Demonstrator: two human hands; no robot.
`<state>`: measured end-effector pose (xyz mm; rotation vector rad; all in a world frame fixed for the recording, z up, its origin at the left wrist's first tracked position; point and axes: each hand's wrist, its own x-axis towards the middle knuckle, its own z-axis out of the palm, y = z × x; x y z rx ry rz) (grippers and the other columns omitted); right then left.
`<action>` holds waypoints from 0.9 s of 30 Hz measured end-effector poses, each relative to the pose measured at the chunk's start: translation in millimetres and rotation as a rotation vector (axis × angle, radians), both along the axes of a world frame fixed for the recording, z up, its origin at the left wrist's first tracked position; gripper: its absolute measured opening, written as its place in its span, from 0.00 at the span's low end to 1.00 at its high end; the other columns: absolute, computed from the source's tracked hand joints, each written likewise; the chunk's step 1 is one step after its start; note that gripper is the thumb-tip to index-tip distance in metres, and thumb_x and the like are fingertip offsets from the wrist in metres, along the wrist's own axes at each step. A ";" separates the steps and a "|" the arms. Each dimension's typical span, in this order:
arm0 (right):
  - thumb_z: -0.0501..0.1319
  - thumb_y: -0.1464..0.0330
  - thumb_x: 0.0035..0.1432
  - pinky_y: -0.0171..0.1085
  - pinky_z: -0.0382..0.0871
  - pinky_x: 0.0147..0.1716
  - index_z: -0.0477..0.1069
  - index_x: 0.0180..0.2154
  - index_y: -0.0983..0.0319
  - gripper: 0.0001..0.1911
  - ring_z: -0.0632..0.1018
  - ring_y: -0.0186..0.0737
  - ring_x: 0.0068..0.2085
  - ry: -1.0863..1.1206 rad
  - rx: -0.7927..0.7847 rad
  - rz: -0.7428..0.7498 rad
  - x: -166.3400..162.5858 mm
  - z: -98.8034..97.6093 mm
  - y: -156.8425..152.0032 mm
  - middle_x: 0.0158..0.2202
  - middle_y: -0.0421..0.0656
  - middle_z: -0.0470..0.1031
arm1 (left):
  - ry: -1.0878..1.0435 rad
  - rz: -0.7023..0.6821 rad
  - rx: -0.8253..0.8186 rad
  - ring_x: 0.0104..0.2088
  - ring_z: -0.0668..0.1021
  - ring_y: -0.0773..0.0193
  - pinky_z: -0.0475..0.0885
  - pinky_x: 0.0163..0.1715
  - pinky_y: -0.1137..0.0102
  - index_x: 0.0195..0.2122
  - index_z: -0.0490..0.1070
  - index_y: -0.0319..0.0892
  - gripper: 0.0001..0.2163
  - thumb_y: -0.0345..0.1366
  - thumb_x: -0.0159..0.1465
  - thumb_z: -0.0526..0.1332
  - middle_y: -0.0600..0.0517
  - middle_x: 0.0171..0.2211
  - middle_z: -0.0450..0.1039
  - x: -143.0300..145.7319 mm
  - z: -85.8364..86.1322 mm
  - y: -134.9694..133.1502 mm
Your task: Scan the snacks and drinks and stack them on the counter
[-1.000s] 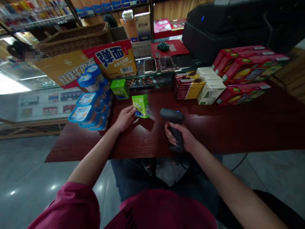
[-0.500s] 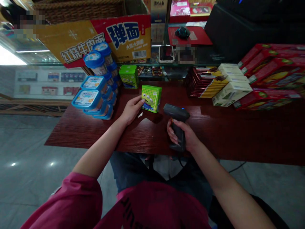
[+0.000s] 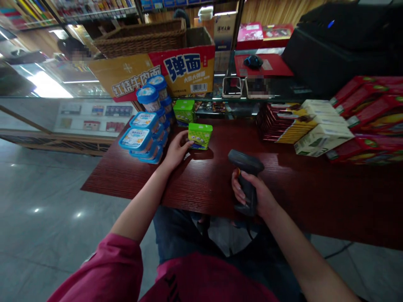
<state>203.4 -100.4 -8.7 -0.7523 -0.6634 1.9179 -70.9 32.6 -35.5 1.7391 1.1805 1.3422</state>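
My left hand (image 3: 178,152) is closed on the left side of a small green box (image 3: 199,136) with cartoon eyes on its front. The thumb lies on the front face; the other fingers are partly hidden behind. The box stands upright on the dark red wooden counter (image 3: 195,184). Just behind it, to the left, is a second green box (image 3: 184,112). In my right hand (image 3: 252,191) is a grey handheld barcode scanner (image 3: 244,161), fingers wrapped round its handle. Its head points up-left, roughly towards the green box, with a gap between them.
Blue-lidded tubs (image 3: 138,138) are stacked at the left. Behind stand a noodle carton (image 3: 192,69) and a wicker basket (image 3: 141,38). Chocolate-brown packets (image 3: 277,126), pale boxes (image 3: 324,136) and red boxes (image 3: 374,113) line the right. A mouse (image 3: 253,61) lies on a red mat.
The view has tilted up and left. My left hand has moved the green box left and back, closer to the second green box, and turned it slightly. The scanner stays in my right hand.
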 end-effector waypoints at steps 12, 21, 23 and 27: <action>0.73 0.58 0.53 0.27 0.61 0.11 0.77 0.34 0.64 0.16 0.64 0.27 0.16 -0.022 -0.032 -0.020 -0.3 0.6 -1.9 0.22 0.37 0.69 | 0.125 0.419 0.117 0.63 0.71 0.46 0.67 0.65 0.52 0.72 0.49 0.45 0.49 0.45 0.55 0.76 0.36 0.65 0.60 39.8 -2.8 -24.2; 0.74 0.58 0.51 0.27 0.60 0.11 0.77 0.32 0.63 0.15 0.64 0.27 0.17 -0.031 -0.044 -0.031 -0.5 3.8 -2.1 0.22 0.37 0.68 | 0.056 0.663 0.197 0.64 0.67 0.47 0.62 0.68 0.54 0.69 0.46 0.42 0.50 0.32 0.52 0.77 0.35 0.65 0.56 83.5 3.2 0.9; 0.74 0.58 0.51 0.26 0.60 0.12 0.77 0.32 0.64 0.16 0.64 0.27 0.17 -0.030 -0.048 -0.035 -0.3 4.1 -2.4 0.22 0.36 0.68 | 0.020 0.657 0.224 0.63 0.69 0.51 0.63 0.67 0.57 0.68 0.47 0.43 0.47 0.30 0.53 0.76 0.37 0.64 0.58 69.6 1.6 9.0; 0.74 0.58 0.50 0.27 0.61 0.12 0.77 0.32 0.64 0.16 0.65 0.27 0.17 -0.038 -0.056 -0.030 -0.5 5.4 -2.6 0.21 0.37 0.69 | -0.017 0.743 0.181 0.65 0.68 0.52 0.61 0.69 0.58 0.65 0.50 0.42 0.43 0.29 0.54 0.75 0.38 0.64 0.61 46.8 0.4 20.3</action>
